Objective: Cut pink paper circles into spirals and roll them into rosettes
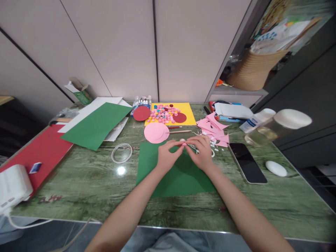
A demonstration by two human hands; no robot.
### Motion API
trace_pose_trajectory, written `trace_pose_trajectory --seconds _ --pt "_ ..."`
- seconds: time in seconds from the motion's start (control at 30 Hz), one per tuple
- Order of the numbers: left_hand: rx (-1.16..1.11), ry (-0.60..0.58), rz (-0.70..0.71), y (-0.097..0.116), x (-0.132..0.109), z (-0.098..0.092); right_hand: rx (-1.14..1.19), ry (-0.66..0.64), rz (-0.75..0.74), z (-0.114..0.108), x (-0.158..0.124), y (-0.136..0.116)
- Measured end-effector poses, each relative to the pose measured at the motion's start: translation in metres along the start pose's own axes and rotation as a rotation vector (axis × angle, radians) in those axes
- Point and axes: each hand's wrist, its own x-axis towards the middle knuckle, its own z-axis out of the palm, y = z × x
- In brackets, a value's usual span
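Observation:
Both hands meet over a green paper sheet (157, 178). My left hand (169, 154) and my right hand (201, 150) pinch a small pink paper piece (183, 142) between thumbs and fingertips; its exact shape is partly hidden by the fingers. Just behind the hands lie pink paper circles (154, 133) and a thin pointed wooden stick (181, 132). Scissors (212, 153), mostly covered by my right hand, rest under it. Farther back, many small rolled paper pieces (162, 113), mainly pink, are heaped on a yellow sheet (189, 110) beside dark red circles (141, 113).
Pink paper scraps (214, 127) lie right of the hands. A phone (246, 162), a white mouse (276, 168) and a lidded bottle (278, 127) stand farther right. On the left are a tape roll (121, 153), green paper (98, 122), red paper (44, 150) and a white power block (14, 187).

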Motion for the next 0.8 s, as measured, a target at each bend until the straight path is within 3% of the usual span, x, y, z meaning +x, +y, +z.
trace_pose_trajectory --seconds 0.3,0.6,0.8 --pt "0.346 -0.036 0.373 -0.017 0.004 -0.003 -0.279 -0.019 -0.218 0.000 -0.004 0.007" --pt "0.145 -0.047 0.101 -0.002 0.003 -0.004 -0.246 0.069 -0.152 -0.002 -0.004 0.006" --pt "0.219 -0.012 0.177 -0.003 0.003 -0.005 -0.220 0.043 -0.141 -0.002 -0.003 0.004"
